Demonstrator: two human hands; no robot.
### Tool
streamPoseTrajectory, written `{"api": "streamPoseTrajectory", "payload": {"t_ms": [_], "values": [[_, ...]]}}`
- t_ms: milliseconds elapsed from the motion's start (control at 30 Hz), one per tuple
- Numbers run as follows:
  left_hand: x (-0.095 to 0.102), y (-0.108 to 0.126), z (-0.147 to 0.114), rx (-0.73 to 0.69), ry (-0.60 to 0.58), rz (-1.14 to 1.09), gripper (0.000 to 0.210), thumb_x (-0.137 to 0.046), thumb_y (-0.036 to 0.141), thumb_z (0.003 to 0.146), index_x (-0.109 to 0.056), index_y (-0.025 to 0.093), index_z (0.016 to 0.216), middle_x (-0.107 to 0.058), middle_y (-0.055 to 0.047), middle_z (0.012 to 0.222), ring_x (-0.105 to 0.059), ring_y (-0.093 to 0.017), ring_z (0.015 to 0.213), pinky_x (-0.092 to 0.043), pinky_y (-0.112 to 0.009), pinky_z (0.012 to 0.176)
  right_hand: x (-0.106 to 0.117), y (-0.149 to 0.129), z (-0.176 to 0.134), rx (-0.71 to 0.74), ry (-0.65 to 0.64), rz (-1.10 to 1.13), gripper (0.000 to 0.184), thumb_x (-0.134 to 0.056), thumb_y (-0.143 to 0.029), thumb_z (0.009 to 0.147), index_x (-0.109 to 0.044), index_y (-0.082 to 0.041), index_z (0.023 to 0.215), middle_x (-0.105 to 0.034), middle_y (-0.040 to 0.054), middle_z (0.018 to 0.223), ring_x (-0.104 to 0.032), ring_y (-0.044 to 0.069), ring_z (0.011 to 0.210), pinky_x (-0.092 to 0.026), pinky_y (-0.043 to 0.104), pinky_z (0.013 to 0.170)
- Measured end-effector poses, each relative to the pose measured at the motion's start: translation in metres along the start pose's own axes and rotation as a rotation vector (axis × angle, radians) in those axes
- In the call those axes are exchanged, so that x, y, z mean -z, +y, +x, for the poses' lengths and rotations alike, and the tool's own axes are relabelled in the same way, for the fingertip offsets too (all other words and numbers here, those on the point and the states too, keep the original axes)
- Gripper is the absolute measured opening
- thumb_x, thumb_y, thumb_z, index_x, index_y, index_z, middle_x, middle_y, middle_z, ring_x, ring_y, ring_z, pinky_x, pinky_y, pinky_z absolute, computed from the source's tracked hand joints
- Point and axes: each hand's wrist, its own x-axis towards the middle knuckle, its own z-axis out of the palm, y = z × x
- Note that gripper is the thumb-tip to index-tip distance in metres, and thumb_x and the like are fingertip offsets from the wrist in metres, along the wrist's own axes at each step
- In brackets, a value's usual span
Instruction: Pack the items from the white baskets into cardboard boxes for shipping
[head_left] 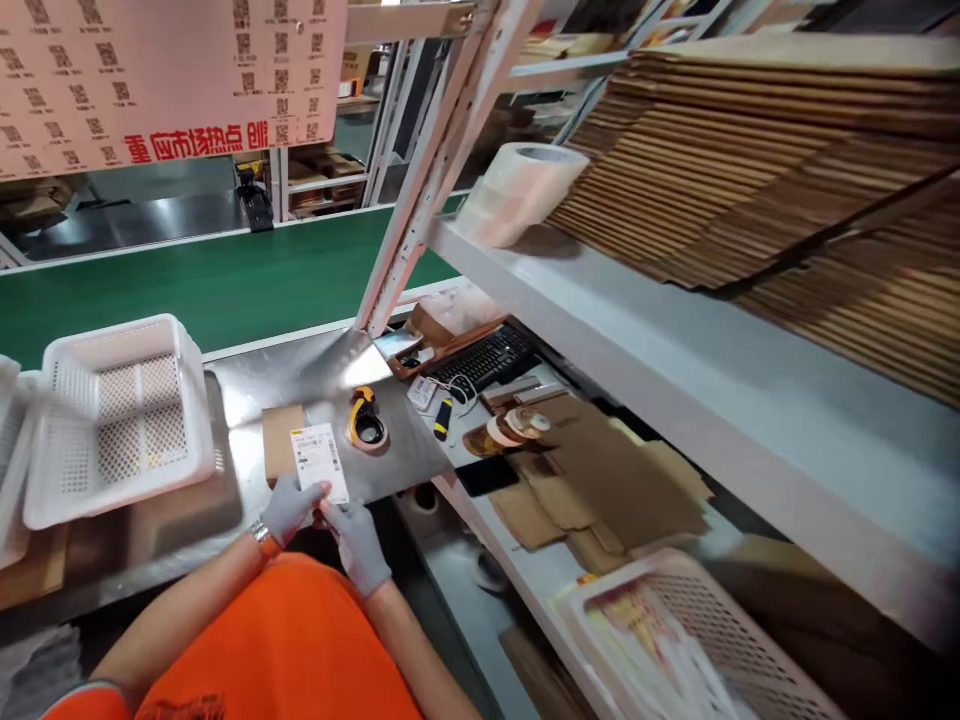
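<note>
Your two grey-gloved hands, left hand [289, 507] and right hand [358, 545], are pinching the bottom edge of a white printed paper label [319, 461] just above the near edge of the steel table [315, 375]. Left of it is sitting a white perforated plastic basket [120, 420]; right of it is lying a yellow-handled tape dispenser [365, 420].

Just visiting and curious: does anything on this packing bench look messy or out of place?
Mostly orderly. The loose cardboard pieces right of the keyboard lie in an untidy overlapping heap. Both hands hold a label.
</note>
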Motion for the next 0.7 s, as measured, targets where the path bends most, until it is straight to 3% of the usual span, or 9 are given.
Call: {"api": "streamPoseTrajectory", "payload": {"t_ms": [167,467,700], "values": [[-0.008,-0.008,-0.003,-0.080,0.138,0.090,0.063,-0.110,0.051,0.063,-0.088,0.013,0.107,-0.088,-0.020,0.119,-0.083,-0.036,0.111,-0.064,-0.049,0.109,0.039,-0.010,-0.011,-0.022,-0.012,0.131,0.048,-0.106,-0.063,0.066,-0.091,-0.024,0.092,-0.088,0.0081,0.096,-0.075,0.022,0.079,-0.065,0.035,0.074],[-0.040,-0.034,-0.010,-0.074,0.239,0.060,0.071,-0.112,0.055,0.052,-0.089,0.009,0.101,-0.089,-0.022,0.113,-0.084,-0.037,0.104,-0.068,-0.048,0.097,0.077,-0.014,-0.029,-0.010,-0.033,0.141,0.048,-0.109,-0.061,0.065,-0.089,-0.021,0.085,-0.083,0.0056,0.085,-0.076,0.021,0.079,-0.066,0.034,0.075],[-0.073,-0.052,-0.018,-0.074,0.168,0.064,0.070,-0.108,0.062,0.058,-0.088,0.010,0.102,-0.088,-0.023,0.116,-0.082,-0.034,0.100,-0.067,-0.045,0.091,0.114,-0.016,-0.040,0.016,-0.039,0.074,0.055,-0.109,-0.069,0.062,-0.090,-0.021,0.081,-0.083,0.0058,0.080,-0.075,0.020,0.074,-0.064,0.034,0.072]]}}
